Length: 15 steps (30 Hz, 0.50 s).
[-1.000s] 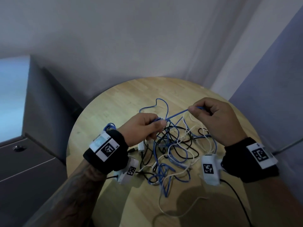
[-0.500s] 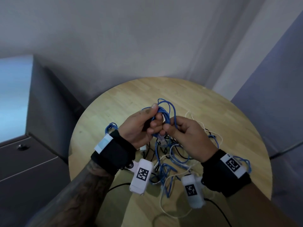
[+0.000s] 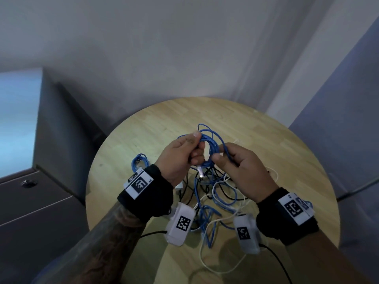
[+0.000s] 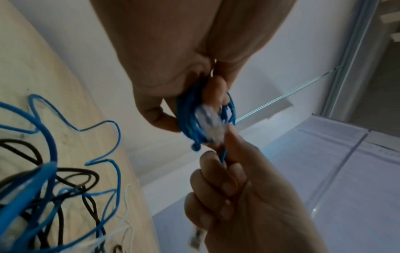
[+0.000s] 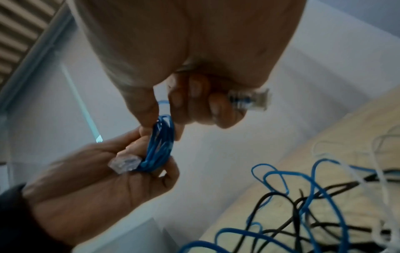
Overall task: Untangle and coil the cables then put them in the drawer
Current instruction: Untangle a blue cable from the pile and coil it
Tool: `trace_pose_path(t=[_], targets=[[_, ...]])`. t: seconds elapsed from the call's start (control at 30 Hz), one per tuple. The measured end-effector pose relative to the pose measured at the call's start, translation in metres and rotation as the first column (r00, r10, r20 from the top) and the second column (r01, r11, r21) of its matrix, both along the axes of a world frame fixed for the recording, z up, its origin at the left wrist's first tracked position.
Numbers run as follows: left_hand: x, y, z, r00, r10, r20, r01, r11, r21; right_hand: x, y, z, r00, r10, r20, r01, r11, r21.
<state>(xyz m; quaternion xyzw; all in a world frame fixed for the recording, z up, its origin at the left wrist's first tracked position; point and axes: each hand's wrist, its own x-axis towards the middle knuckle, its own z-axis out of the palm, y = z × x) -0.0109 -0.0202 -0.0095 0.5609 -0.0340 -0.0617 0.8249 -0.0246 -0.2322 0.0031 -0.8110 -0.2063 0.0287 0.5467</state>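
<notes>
At nine o'clock on the round table point(image 3: 143, 128) lies one coiled blue cable point(image 3: 139, 162). My left hand point(image 3: 180, 154) pinches a second blue coil point(image 3: 209, 148); my right hand point(image 3: 240, 167), apart a second ago, has closed in, gripping its tail. Winding is nearly done. At six o'clock, the tangle point(image 3: 215, 193) holds blue, black and white cables, uncountable.

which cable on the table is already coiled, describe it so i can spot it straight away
Start at the round wooden table and go to its left side, just beyond the left hand's wristband. There lies a small coiled blue cable, apart from the loose tangle of blue, black and white cables at the centre. Unlike those, it is wound into a tight little bundle.
</notes>
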Motion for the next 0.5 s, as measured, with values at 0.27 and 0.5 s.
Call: trace_pose_path(t=[0.27,0.5], targets=[[0.012,0.023,-0.003,0.994,0.091,-0.066,-0.096,0.992,-0.086,0.011,-0.004,-0.021,0.995,-0.046,0.085,0.064,0.973,-0.220],[0.008,0.006,-0.011,0.996,0.086,-0.004,-0.085,0.995,0.055,-0.007,0.013,0.001,0.995,0.004,-0.097,0.004,0.997,0.083]])
